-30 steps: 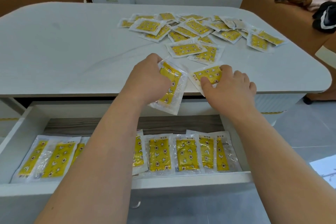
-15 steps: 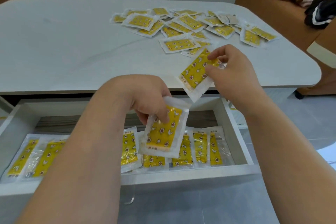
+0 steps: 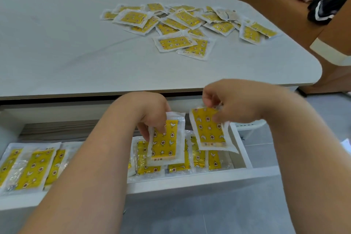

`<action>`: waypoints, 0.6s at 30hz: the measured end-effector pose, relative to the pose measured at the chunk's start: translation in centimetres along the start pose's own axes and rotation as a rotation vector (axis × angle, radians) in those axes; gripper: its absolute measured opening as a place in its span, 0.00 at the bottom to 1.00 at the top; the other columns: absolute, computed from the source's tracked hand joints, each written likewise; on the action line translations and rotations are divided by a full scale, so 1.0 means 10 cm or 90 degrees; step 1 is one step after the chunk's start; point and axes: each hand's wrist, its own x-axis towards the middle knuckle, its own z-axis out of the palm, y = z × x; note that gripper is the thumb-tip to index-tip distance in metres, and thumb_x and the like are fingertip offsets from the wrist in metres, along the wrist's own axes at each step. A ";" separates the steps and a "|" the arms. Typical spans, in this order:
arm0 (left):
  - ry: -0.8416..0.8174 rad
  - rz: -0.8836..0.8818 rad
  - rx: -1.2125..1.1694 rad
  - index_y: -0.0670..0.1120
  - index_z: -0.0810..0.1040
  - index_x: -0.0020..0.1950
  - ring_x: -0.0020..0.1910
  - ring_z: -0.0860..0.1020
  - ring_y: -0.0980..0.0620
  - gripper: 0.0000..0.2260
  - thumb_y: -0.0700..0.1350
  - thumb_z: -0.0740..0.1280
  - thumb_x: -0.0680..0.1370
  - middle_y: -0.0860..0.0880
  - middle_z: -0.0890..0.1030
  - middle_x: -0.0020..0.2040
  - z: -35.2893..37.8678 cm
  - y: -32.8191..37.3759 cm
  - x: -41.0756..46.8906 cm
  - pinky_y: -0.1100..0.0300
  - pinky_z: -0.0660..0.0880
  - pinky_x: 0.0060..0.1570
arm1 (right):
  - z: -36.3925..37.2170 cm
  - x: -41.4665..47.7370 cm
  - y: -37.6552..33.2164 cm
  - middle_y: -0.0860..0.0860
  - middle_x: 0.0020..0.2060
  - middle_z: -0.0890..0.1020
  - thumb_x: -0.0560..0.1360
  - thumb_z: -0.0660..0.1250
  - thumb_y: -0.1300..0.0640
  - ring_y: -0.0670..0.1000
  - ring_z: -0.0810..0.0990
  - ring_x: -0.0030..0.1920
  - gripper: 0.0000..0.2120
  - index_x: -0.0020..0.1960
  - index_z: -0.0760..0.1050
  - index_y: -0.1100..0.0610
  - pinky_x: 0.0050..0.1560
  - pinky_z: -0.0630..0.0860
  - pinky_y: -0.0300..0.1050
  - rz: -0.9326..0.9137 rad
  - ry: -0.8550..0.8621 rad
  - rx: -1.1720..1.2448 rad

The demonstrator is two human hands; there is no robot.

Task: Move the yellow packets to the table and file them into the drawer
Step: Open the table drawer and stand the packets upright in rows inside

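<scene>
1. We saw the left hand point(image 3: 150, 112) pinching a yellow packet point(image 3: 166, 142) by its top, fingers curled, over the filed row point(image 3: 36, 167) in the open drawer point(image 3: 199, 180).
2. The right hand point(image 3: 233, 100) pinched a second packet point(image 3: 209, 129), tilted, over the drawer's right end.
3. A loose pile point(image 3: 180, 23) lay on the table point(image 3: 57, 43) beyond.

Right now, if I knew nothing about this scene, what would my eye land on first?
Closest to the viewer, over the open white drawer, the left hand pinches a yellow star-printed plastic packet and the right hand pinches a second packet. Below them a row of matching packets lies in the drawer. Farther back, a loose heap of packets sprawls on the pale grey table.
</scene>
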 end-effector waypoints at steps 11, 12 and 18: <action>-0.002 0.072 -0.005 0.47 0.82 0.56 0.50 0.84 0.49 0.09 0.40 0.73 0.77 0.48 0.84 0.52 0.17 -0.04 0.28 0.53 0.84 0.49 | 0.55 0.34 0.13 0.48 0.46 0.76 0.75 0.71 0.64 0.48 0.74 0.42 0.11 0.54 0.75 0.52 0.40 0.73 0.40 0.054 -0.202 -0.169; -0.001 0.075 0.000 0.47 0.82 0.57 0.50 0.84 0.49 0.09 0.40 0.73 0.77 0.49 0.84 0.52 0.18 -0.04 0.30 0.53 0.84 0.49 | 0.60 0.37 0.13 0.50 0.48 0.78 0.75 0.72 0.62 0.51 0.76 0.46 0.12 0.56 0.77 0.53 0.46 0.76 0.43 0.071 -0.199 -0.189; 0.003 0.081 0.055 0.48 0.81 0.60 0.50 0.83 0.51 0.12 0.42 0.73 0.77 0.50 0.83 0.54 0.20 -0.02 0.30 0.59 0.82 0.47 | 0.75 0.48 0.16 0.49 0.38 0.71 0.76 0.69 0.62 0.55 0.72 0.58 0.07 0.49 0.72 0.52 0.73 0.58 0.63 0.138 -0.125 -0.280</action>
